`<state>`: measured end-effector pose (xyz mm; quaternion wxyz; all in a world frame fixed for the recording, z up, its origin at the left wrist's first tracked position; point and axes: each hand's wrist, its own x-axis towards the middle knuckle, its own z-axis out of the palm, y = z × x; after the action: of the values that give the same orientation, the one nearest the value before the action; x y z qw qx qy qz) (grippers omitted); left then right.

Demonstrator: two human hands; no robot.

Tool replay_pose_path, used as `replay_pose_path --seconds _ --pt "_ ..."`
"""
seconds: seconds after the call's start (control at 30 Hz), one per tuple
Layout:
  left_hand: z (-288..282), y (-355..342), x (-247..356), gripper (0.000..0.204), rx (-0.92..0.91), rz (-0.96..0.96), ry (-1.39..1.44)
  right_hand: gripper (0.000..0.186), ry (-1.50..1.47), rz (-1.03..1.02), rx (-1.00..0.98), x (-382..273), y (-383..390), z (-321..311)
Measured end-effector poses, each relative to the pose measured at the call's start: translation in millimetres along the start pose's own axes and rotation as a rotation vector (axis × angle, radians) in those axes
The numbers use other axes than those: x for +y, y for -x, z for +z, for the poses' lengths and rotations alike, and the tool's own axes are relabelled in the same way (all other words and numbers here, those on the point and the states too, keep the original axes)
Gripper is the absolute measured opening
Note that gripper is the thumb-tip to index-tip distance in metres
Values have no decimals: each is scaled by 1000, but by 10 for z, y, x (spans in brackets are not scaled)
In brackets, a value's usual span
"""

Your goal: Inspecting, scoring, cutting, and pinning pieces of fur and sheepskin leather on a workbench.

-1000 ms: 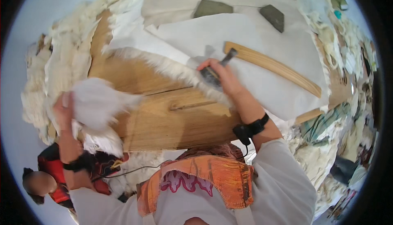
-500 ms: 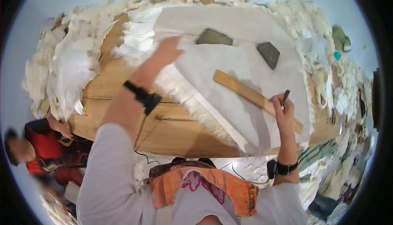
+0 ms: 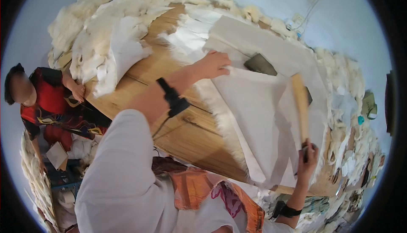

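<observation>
My left hand (image 3: 215,63) reaches across to the upper edge of a pale folded sheet (image 3: 241,114), fingers closed on its corner. My right hand (image 3: 308,160) grips the lower end of a long wooden slat (image 3: 301,106), along with a small dark object, partly hidden by the fingers. The slat points away from me over the sheet. A flat dark stone (image 3: 259,64) lies just beyond my left hand; a second stone (image 3: 309,95) is partly hidden behind the slat. Fringed white fleece (image 3: 222,122) borders the sheet on the left.
The wooden tabletop (image 3: 169,131) shows between fleece piles (image 3: 89,29) at left and the sheets. More scraps of fleece (image 3: 347,122) line the right and far edges. A co-worker in red and black (image 3: 46,97) is at the left, one hand by the table edge.
My left hand has left a white fleece piece at the left and come to the sheet's edge. My right hand has moved rightward and taken the slat, now swung to point away from me.
</observation>
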<state>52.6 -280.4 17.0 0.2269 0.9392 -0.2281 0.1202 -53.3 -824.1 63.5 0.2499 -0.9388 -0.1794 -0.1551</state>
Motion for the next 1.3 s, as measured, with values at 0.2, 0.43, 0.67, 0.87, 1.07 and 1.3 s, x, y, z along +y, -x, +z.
replay_pose_path --seconds 0.2,0.43,0.67,0.87,1.07,1.3 --pt "-730 1240 -460 24 -363 192 107 52 16 -98 112 -1035 -626 -20" --pt "-1299 1103 -1614 49 -153 55 -200 49 -23 -34 -159 -2483 -1163 1552" --pt "-742 603 -2332 68 -240 -201 -238 50 26 -6 -293 -2948 -1492 2518" --pt "-1023 909 -2858 59 -38 -407 -189 33 -1779 814 6 -3396 -2343 2773" --pt "-1184 1081 -2928 36 72 171 282 23 -1520 644 -191 -4085 -3034 4048" --pt "-1047 1061 -3063 15 14 194 335 33 -712 157 -109 -4375 -2969 4721"
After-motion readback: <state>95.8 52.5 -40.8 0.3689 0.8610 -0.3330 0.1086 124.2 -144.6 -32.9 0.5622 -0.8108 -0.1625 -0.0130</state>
